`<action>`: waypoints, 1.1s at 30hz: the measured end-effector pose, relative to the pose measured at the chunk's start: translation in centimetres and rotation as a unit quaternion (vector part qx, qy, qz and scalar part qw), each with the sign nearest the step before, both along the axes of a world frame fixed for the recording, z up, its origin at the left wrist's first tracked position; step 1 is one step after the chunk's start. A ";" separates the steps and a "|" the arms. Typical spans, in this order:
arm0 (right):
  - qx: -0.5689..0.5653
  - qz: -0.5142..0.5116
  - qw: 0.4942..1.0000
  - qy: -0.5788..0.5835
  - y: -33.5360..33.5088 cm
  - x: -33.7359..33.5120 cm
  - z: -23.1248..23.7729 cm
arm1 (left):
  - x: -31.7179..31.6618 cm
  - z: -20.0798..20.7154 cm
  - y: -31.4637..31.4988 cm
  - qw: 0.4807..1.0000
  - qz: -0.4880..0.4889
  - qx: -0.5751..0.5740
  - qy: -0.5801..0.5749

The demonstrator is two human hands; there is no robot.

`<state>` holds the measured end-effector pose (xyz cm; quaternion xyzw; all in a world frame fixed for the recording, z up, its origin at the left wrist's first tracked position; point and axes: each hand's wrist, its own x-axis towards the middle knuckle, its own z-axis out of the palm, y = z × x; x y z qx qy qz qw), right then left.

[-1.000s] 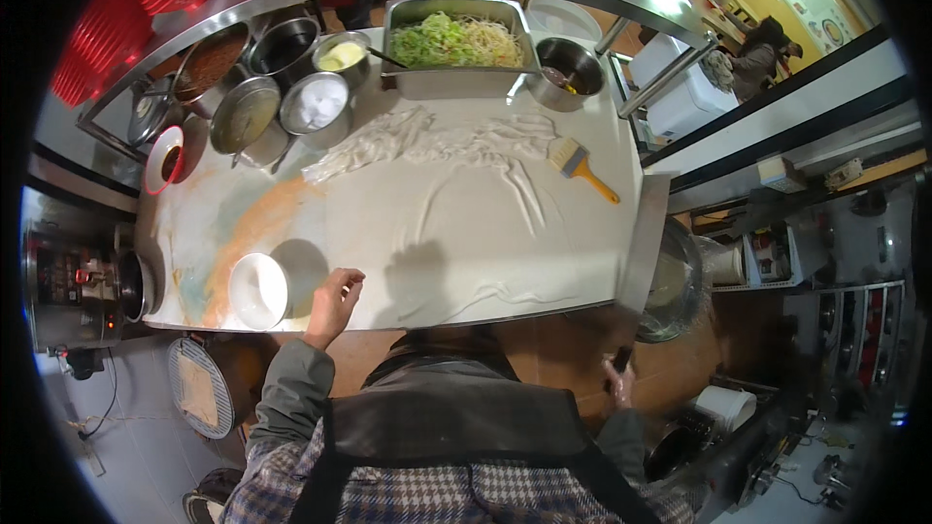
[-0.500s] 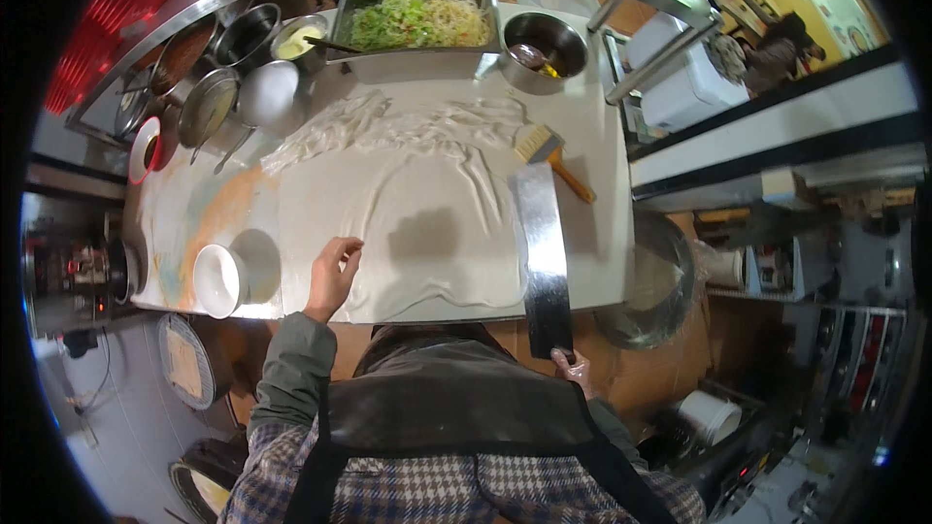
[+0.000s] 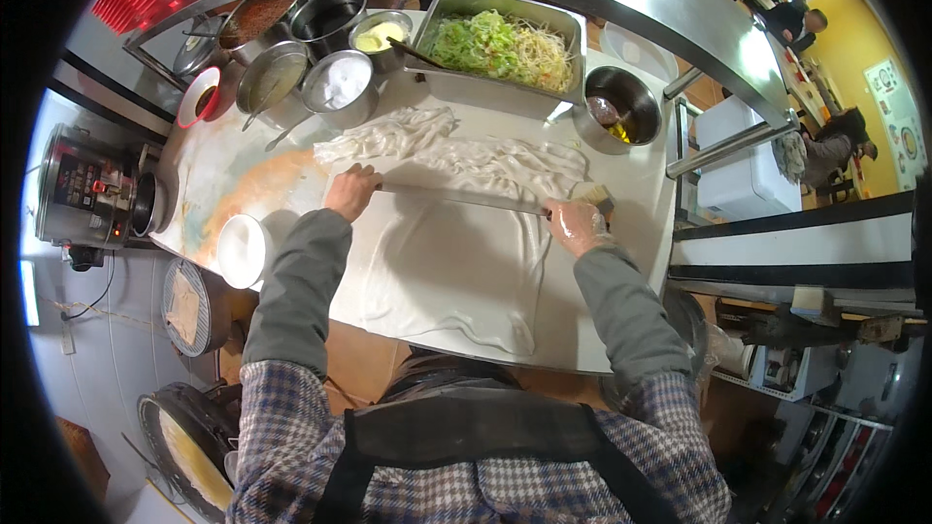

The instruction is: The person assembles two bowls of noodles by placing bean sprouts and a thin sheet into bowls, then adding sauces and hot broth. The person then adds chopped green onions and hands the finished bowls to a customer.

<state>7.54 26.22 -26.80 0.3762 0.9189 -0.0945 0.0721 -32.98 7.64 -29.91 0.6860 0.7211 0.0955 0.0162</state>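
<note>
A long, flat metal scraper blade (image 3: 461,197) is held crosswise over the table, seen nearly edge-on. My left hand (image 3: 354,191) pinches its left end, while my right hand (image 3: 580,225), in what looks like a clear plastic glove, grips the handle end. Below the blade spreads a thin, wet, white dough-like sheet (image 3: 451,277) with wrinkled edges. Just beyond it lie bunched folds of similar white sheet (image 3: 505,163). A flat brush (image 3: 597,197) rests beside my right hand, its handle mostly hidden.
Shredded greens and sprouts fill a steel pan (image 3: 505,85) at the back. A steel pot (image 3: 621,131) with yellow oil stands right of it. Several sauce pots (image 3: 277,78) and a red-rimmed bowl (image 3: 194,102) crowd the back left. A white bowl (image 3: 241,250) sits near the front left edge.
The scraper has swung from upright at the sheet's right side to crosswise over its far part. My left hand has moved forward and taken its free end; my right hand has moved up from the table's front.
</note>
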 end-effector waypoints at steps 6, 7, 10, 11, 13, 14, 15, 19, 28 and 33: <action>-0.002 -0.027 0.999 0.031 -0.7 1.6 -0.1 | 1.7 -0.2 -1.6 0.999 -0.008 -0.034 -0.040; -0.015 -0.041 0.999 -0.030 -1.3 2.3 0.0 | 2.1 -0.1 -1.5 0.999 -0.008 -0.015 -0.039; 0.028 -0.064 0.997 0.019 -3.2 3.2 0.1 | 3.4 0.4 -1.9 0.997 -0.002 0.051 -0.050; 0.052 -0.064 0.994 0.066 -3.8 3.1 0.2 | 3.7 0.7 -2.4 0.999 -0.002 0.008 -0.034; 0.033 -0.052 0.997 0.038 -5.0 3.4 0.7 | 4.4 1.1 -3.7 0.999 -0.007 -0.027 -0.020; 0.021 -0.054 0.998 0.019 -5.7 3.5 0.9 | 4.7 1.3 -4.5 0.996 -0.014 -0.084 -0.026; -0.006 -0.070 0.997 -0.033 -6.4 3.9 1.3 | 5.2 1.3 -4.9 0.999 -0.022 -0.037 -0.014; 0.034 -0.078 0.996 0.011 -8.4 4.3 1.5 | 5.7 1.6 -6.2 1.000 -0.021 -0.011 0.001; 0.051 -0.075 0.996 -0.016 -14.1 6.3 0.4 | 7.1 1.4 -12.6 0.999 -0.025 -0.019 -0.031; 0.063 -0.057 0.996 0.019 -16.1 7.0 -0.1 | 8.0 2.0 -14.6 0.999 -0.027 -0.023 -0.016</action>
